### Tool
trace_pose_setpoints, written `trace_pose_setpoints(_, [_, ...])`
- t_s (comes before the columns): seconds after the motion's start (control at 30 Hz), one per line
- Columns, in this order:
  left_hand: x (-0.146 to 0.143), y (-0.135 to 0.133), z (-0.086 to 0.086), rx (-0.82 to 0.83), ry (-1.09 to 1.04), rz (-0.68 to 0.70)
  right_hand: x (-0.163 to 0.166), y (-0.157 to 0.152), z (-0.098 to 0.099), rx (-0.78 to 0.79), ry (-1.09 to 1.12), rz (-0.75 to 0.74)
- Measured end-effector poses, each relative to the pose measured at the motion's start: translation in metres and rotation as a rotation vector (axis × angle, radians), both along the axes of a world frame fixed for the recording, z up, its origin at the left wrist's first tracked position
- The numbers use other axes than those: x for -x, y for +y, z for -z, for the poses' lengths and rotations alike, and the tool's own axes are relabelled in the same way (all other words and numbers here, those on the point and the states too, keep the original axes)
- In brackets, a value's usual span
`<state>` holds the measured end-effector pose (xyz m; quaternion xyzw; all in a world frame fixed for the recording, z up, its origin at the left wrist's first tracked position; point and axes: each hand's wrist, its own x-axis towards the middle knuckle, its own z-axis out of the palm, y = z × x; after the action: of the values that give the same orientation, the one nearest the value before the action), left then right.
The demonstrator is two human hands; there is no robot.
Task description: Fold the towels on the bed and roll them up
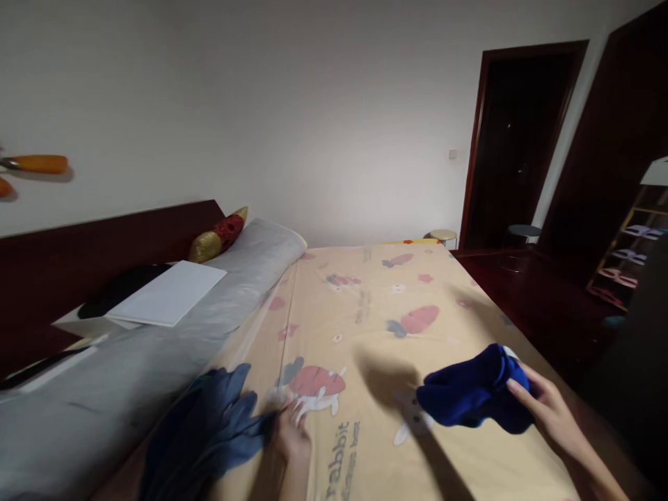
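Observation:
My right hand (pixel 543 403) is closed on a bright blue piece of soft cloth that looks like a pair of socks (pixel 472 390). The thumb lies on top, and a small white patch shows by the fingers. The socks hang above the bed, toes pointing left. Low in the middle of the view, my left hand (pixel 293 433) is slightly blurred, its fingers loosely apart over the printed sheet (pixel 376 369). Beside it, to the left, lies a crumpled dark blue-grey cloth (pixel 213 424), one end reaching close to the hand.
A grey rolled quilt (pixel 250 268) runs along the bed's left side, with a white flat board (pixel 170 292) on it. A red and gold cushion (pixel 219 235) leans by the dark headboard (pixel 130 233). Beyond the bed are two stools (pixel 443 235) and a shoe rack (pixel 626 257).

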<state>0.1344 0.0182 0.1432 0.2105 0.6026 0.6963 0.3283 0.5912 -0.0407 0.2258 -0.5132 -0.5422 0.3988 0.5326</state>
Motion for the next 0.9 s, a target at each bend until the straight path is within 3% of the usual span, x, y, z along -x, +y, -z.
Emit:
trace_pose_setpoints(0.07, [-0.034,0.008,0.0,-0.061,-0.005,0.125,0.016,-0.004,-0.012,-0.017,-0.049,-0.134])
trace_pose_setpoints(0.1, [-0.051,0.008,-0.002,-0.099,0.016,0.253,0.023,-0.006,-0.017,-0.018,-0.084,-0.205])
trace_pose_setpoints(0.23, [-0.115,-0.017,-0.026,-0.274,0.274,1.102,0.047,-0.015,-0.038,-0.045,-0.193,-0.435])
trace_pose_setpoints(0.3, [-0.138,-0.038,-0.041,-0.29,0.333,1.326,0.054,-0.017,-0.045,-0.091,-0.227,-0.439])
trace_pose_setpoints(0.37, [-0.154,-0.055,-0.055,-0.299,0.354,1.291,0.057,-0.018,-0.047,-0.101,-0.241,-0.39])
trace_pose_setpoints(0.47, [-0.166,-0.07,-0.074,-0.319,0.328,1.059,0.059,-0.018,-0.044,-0.042,-0.24,-0.374])
trace_pose_setpoints(0.5, [-0.168,-0.072,-0.08,-0.311,0.299,1.042,0.06,-0.018,-0.042,-0.026,-0.24,-0.387])
trace_pose_setpoints(0.67, [-0.17,-0.078,-0.102,-0.208,0.195,1.219,0.075,-0.022,-0.047,-0.035,-0.245,-0.53])
trace_pose_setpoints(0.8, [-0.172,-0.08,-0.111,-0.114,0.311,1.188,0.093,-0.028,-0.058,-0.035,-0.28,-0.617])
trace_pose_setpoints(0.9, [-0.17,-0.077,-0.108,-0.091,0.25,1.198,0.095,-0.029,-0.051,-0.031,-0.293,-0.571])
